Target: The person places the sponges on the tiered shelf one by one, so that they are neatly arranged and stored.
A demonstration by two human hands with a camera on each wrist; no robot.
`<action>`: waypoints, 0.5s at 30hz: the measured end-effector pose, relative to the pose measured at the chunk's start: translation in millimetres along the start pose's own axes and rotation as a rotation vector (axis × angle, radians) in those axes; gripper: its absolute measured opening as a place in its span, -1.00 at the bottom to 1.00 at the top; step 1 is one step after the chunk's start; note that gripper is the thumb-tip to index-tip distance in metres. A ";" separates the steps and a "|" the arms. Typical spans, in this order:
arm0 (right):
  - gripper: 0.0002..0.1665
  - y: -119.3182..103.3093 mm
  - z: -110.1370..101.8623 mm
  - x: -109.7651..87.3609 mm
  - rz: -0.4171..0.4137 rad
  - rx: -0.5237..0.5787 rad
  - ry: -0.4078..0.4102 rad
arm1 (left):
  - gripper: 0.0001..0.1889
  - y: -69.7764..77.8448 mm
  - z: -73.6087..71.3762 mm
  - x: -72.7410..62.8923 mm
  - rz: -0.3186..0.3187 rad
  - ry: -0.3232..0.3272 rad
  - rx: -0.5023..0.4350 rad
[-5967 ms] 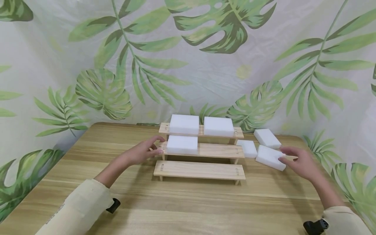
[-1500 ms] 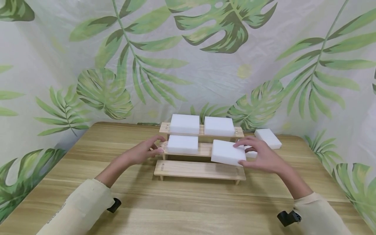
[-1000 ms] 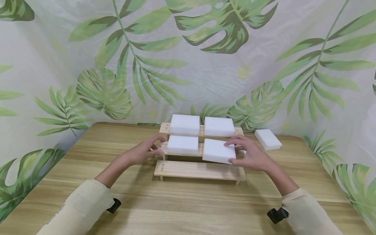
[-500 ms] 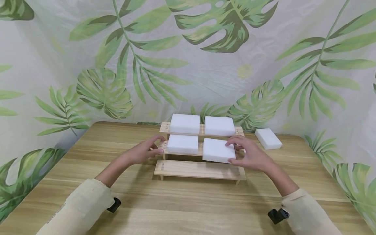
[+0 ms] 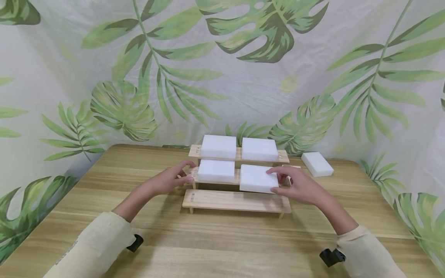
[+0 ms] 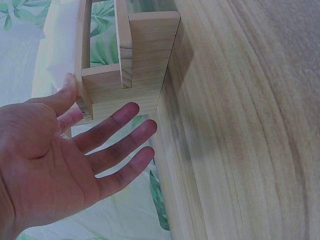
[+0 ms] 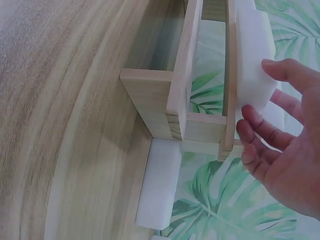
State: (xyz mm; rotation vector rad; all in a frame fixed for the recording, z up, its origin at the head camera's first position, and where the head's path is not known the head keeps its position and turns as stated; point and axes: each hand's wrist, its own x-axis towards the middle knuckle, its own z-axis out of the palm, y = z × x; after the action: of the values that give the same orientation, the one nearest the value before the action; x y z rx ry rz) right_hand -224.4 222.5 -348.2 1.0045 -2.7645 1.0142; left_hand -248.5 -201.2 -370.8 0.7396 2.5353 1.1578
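A three-step wooden rack (image 5: 236,200) stands on the table. Two white foam blocks (image 5: 218,146) sit on its top step, and one foam block (image 5: 216,170) on the left of the middle step. My right hand (image 5: 300,185) pinches another foam block (image 5: 258,178) by its right end, thumb at the near edge, on the right of the middle step. The right wrist view shows this foam block (image 7: 252,60) flat against the step. My left hand (image 5: 170,179) holds the middle step's left end between thumb and index finger; its other fingers (image 6: 122,140) are spread.
At the back right of the wooden table (image 5: 222,247) lies a loose foam block (image 5: 317,164). Another foam block (image 7: 160,185) lies on the table beside the rack, mostly hidden behind the right hand in the head view. A leaf-patterned curtain (image 5: 243,96) hangs behind.
My right hand has brought a foam block left from the table onto the middle step. Since half a second ago, that block has turned slightly straighter. My left hand has stayed at the rack.
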 end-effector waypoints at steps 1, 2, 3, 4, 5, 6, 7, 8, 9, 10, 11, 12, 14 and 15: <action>-0.53 0.4 0.2 0.4 0.000 0.004 0.002 | -0.51 -0.5 0.0 0.2 0.001 0.000 -0.002; -0.54 0.7 0.4 0.6 0.001 0.007 0.004 | -0.51 -0.8 0.1 0.4 0.002 0.000 -0.004; -0.54 0.7 0.5 0.8 0.004 0.009 0.006 | -0.51 -1.0 0.1 0.5 0.001 0.000 -0.005; -0.54 0.9 0.5 0.9 0.010 0.007 0.006 | -0.50 -1.1 0.1 0.5 0.000 0.000 -0.006; -0.55 0.9 0.5 1.1 0.015 0.005 0.008 | -0.50 -1.0 0.1 0.5 -0.001 0.000 -0.006; -0.55 1.0 0.3 1.3 0.015 0.004 0.011 | -0.50 -1.0 0.0 0.5 -0.002 0.000 -0.006; -0.55 1.4 0.2 1.6 0.015 0.001 0.013 | -0.50 -0.8 0.0 0.5 -0.003 0.001 -0.005; -0.55 2.1 0.2 2.0 0.015 0.000 0.014 | -0.50 -0.4 0.0 0.4 -0.003 0.001 -0.006; -0.55 2.7 0.0 2.4 0.017 -0.001 0.014 | -0.50 -0.2 0.0 0.3 -0.004 0.001 -0.006; -0.56 3.5 -0.2 2.9 0.018 0.002 0.014 | -0.50 -0.1 0.1 0.2 -0.004 0.001 -0.008; -0.56 4.2 -0.3 3.4 0.017 0.005 0.014 | -0.50 -0.1 0.0 0.2 -0.004 0.001 -0.008; -0.56 5.2 -0.5 3.9 0.017 0.009 0.014 | -0.50 0.0 0.0 0.1 -0.004 0.001 -0.008; -0.56 6.8 -0.8 4.9 0.018 0.022 0.013 | -0.51 -0.1 -0.2 0.2 -0.005 0.000 -0.006; -0.56 7.4 -0.9 5.4 0.020 0.026 0.014 | -0.51 -0.2 -0.4 0.3 -0.005 0.000 -0.005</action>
State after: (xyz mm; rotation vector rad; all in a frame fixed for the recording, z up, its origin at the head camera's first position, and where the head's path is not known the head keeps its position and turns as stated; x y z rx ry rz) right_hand -233.2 224.2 -350.5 0.9707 -2.7630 1.0579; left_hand -249.0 -201.4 -370.6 0.7317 2.5318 1.1618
